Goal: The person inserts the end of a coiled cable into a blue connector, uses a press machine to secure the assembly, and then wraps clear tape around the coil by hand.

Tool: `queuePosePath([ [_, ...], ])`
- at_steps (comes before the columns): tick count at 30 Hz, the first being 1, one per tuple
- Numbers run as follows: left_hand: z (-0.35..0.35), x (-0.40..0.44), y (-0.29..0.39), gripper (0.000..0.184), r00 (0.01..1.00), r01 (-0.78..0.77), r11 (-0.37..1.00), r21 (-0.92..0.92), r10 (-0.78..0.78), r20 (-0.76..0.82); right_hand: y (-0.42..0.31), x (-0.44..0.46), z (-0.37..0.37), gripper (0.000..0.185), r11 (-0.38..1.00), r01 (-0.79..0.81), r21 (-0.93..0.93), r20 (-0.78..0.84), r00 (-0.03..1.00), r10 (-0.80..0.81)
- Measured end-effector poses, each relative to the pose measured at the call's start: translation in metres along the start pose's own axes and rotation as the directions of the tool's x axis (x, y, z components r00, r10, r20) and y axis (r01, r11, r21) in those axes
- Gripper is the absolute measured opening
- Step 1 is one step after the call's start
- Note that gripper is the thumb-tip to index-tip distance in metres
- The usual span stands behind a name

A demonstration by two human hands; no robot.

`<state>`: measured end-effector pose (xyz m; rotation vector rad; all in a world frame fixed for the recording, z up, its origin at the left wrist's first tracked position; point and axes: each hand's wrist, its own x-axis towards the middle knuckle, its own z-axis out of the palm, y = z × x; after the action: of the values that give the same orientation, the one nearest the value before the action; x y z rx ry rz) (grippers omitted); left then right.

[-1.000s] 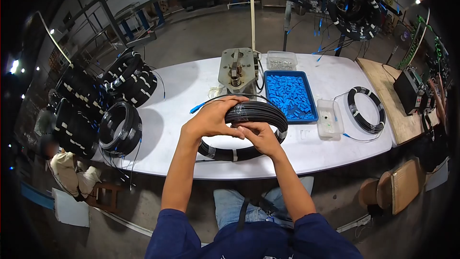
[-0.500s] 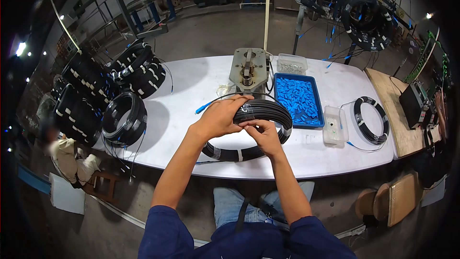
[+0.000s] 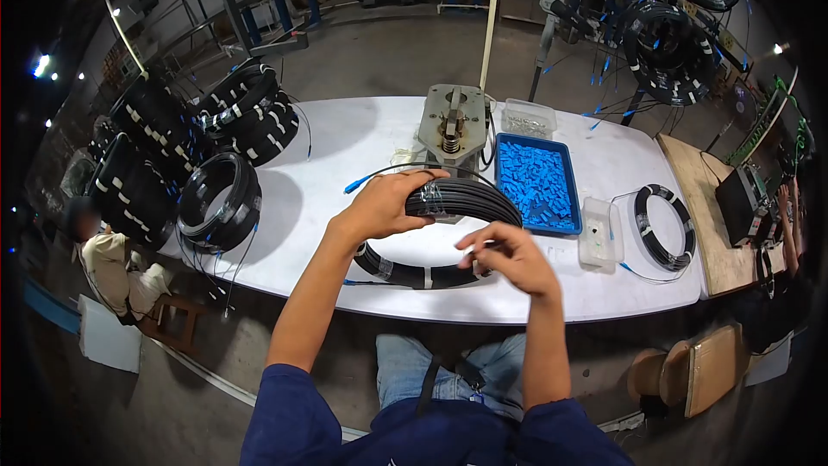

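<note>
My left hand (image 3: 384, 205) is wrapped round the upper left part of a black cable coil (image 3: 474, 197), which is tilted up off the table. Clear wrap shows on the coil beside my fingers. A blue connector (image 3: 355, 184) sticks out on a cable end left of that hand. Just in front of the coil's right side is my right hand (image 3: 511, 257), its fingers curled and slightly blurred; whether they hold anything is not visible. The coil's lower part rests near the white table's (image 3: 332, 142) front edge.
Beyond the coil stands a metal press (image 3: 450, 125). Right of it are a blue tray (image 3: 576, 223) of blue parts, clear boxes and another coil (image 3: 664, 226). Stacked coils (image 3: 220, 203) stand at the left, near a seated person. Another person's arms show at far right.
My right hand has let go of the coil and moved right, away from my left hand. My left hand keeps its hold on the coil. The view has shifted slightly.
</note>
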<state>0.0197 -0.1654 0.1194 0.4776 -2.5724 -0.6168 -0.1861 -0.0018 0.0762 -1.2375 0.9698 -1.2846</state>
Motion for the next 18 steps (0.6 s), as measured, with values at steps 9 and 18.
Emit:
queuePosePath([
  [9,0.012,-0.009,0.025,0.043,0.997,-0.022,0.994,0.11,0.013,0.079,0.001,0.116,-0.062,0.032,0.946,-0.138,-0.294,0.212,0.955,0.205],
  [18,0.021,-0.008,0.034,0.045,1.0,-0.015,0.985,0.171,0.017,-0.011,0.007,0.111,-0.061,0.049,0.912,-0.398,-0.1,0.469,0.789,0.396],
])
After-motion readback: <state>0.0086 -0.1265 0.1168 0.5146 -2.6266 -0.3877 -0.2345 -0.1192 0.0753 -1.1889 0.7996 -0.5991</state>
